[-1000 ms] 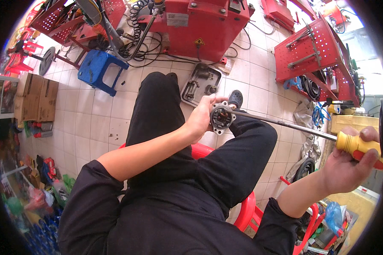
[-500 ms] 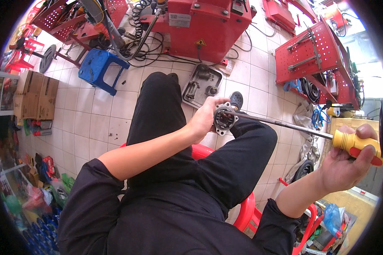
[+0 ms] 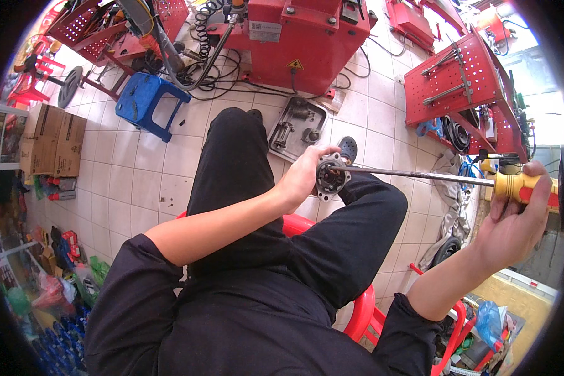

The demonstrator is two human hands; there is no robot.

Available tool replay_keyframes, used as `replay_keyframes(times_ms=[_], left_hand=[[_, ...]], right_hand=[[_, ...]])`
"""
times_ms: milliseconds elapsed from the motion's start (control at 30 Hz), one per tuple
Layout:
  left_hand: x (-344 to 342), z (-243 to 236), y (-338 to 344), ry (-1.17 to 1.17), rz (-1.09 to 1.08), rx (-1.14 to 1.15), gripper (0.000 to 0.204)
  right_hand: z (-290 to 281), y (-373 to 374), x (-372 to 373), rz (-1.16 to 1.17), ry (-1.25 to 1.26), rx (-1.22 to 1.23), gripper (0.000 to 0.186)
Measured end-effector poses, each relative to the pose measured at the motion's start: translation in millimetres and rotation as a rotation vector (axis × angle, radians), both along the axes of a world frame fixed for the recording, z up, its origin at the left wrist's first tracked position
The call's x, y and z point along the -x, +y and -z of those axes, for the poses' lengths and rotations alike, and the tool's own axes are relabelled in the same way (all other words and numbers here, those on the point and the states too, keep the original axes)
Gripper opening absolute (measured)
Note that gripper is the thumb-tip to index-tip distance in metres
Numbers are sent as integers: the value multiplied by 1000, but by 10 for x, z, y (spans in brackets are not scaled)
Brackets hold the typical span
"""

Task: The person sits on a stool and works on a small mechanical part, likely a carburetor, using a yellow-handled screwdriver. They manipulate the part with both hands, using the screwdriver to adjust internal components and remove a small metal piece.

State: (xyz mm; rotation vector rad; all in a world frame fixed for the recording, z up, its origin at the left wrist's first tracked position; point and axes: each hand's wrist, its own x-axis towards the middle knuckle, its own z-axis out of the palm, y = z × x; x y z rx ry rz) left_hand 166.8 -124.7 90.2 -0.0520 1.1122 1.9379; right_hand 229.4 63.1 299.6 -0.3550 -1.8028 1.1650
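My left hand (image 3: 299,180) is closed around a round grey metal housing (image 3: 333,177) with bolt lugs on its rim. The housing's open face, with dark parts inside, is turned to the right. In my right hand (image 3: 515,216) is the yellow and red handle of a long screwdriver (image 3: 432,175). Its steel shaft runs nearly level to the left, and the tip is in the opening of the housing. What the tip touches inside is too small to make out. Both hands are held above my right thigh and the floor beside it.
On the tiled floor ahead, a metal tray (image 3: 276,145) holds several metal parts. Behind it stands a red machine (image 3: 307,53) with cables around it. A blue stool (image 3: 141,100) and cardboard boxes (image 3: 53,141) are at left, a red perforated tool cart (image 3: 445,81) at right. I sit on a red chair (image 3: 363,313).
My right hand has risen slightly with the screwdriver handle, so the shaft lies flatter. Its grip on the handle has shifted. The left hand and housing are almost where they were.
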Motion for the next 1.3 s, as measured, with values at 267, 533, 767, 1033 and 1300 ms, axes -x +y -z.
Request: replay_keyframes(times_ms=[267,533,767,1033,1300], left_hand=[[-11,25,12,65,-17,-2,51],[-18,59,11,97,-19,-5,49],[-9,4,9,66,-6,-32,47],[-21,-4,0,104,-13,-32,47],[78,119,112,20,39,85,51]], right_hand=[[48,199,83,-77,2,56,28],[74,290,120,-66,-21,69,27],[119,365,177,-30,-39,116,28],[133,371,214,-22,-40,129,29],[6,83,151,-108,-67,-72,23]])
